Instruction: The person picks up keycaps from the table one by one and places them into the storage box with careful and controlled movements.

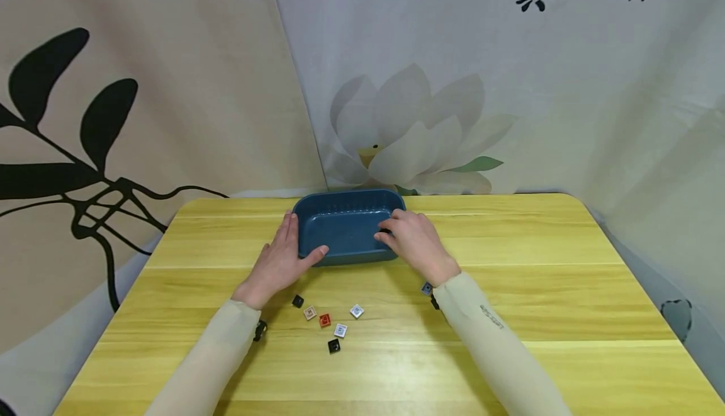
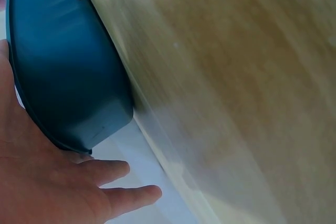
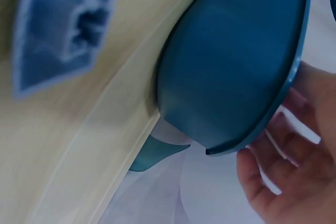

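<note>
clearly, the left hand (image 1: 277,264) touches a glossy, rounded blue tray (image 1: 340,232).

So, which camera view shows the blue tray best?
The head view, because the blue tray shows its inside and most of its rim. Both wrist views show mainly its outer wall, cut off by the picture's edge.

Wood-look desk (image 1: 566,315) is carrying a blue tray (image 1: 340,235) nr its far edge. Closer in, loosely grouped but spaced apart, are lying: blk cap (image 1: 297,301) at far L, then beige cap (image 1: 309,313), red cap (image 1: 325,320), white cap (image 1: 356,311) on R, 2nd white cap (image 1: 340,330) closer, 2nd blk cap (image 1: 334,346) nearest. Blue-gray cap (image 1: 427,288) is sitting well to R.
</note>
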`<state>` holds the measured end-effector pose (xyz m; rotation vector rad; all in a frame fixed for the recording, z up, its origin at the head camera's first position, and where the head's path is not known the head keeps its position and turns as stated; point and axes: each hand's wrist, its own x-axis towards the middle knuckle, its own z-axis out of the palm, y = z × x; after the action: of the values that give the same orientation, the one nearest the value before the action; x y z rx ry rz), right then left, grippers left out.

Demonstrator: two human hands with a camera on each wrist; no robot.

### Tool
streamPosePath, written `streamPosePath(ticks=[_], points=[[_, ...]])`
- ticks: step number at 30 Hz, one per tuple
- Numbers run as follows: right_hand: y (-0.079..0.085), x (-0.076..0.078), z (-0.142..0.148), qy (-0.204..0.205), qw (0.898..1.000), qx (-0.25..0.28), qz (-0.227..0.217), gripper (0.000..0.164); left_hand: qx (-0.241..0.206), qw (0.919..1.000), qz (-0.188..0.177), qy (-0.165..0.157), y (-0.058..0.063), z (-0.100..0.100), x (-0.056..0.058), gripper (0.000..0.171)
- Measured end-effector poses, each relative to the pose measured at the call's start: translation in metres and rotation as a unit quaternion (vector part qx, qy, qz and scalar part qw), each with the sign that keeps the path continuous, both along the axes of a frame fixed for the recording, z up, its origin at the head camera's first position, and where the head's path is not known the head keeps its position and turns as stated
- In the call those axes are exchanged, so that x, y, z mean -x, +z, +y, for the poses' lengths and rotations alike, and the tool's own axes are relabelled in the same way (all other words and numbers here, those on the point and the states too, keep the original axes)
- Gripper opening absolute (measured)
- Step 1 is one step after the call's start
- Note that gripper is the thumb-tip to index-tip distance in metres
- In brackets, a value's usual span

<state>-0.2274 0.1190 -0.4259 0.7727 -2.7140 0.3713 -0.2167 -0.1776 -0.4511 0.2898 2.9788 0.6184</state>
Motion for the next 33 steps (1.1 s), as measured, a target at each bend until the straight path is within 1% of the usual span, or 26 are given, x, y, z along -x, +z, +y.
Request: streamPosePath(ticks=[5,10,15,19,24,30,33], points=[[-0.001,0.003,-0.003,-0.021,0.999,-0.023,-0.018,0.022,0.000,1.0000,0.002,-0.001,-0.001,0.000,0.000,0.117],[-0.001,0.006,-0.004,-0.026,0.999,-0.030,-0.029,0.022,0.000,1.0000,-0.001,0.000,-0.001,0.000,0.001,0.118],[0.000,0.007,-0.003,-0.030,0.998,-0.027,-0.043,0.030,0.000,1.0000,-0.003,-0.001,0.000,-0.001,0.001,0.119],[0.001,0.004,0.000,-0.036,0.998,-0.012,-0.042,0.033,-0.002,1.0000,-0.007,-0.001,0.000,-0.002,0.000,0.118],[0.005,-0.005,0.008,-0.036,0.998,0.034,-0.039,0.034,0.000,0.9999,-0.011,-0.002,0.002,-0.002,0.000,0.118],[0.008,-0.025,0.022,-0.026,0.994,0.091,-0.057,0.055,0.000,0.9999,-0.012,-0.004,0.001,-0.002,-0.001,0.117],[0.009,-0.034,0.030,-0.027,0.992,0.104,-0.059,0.060,0.000,0.9999,-0.009,-0.007,0.001,-0.001,-0.001,0.118]])
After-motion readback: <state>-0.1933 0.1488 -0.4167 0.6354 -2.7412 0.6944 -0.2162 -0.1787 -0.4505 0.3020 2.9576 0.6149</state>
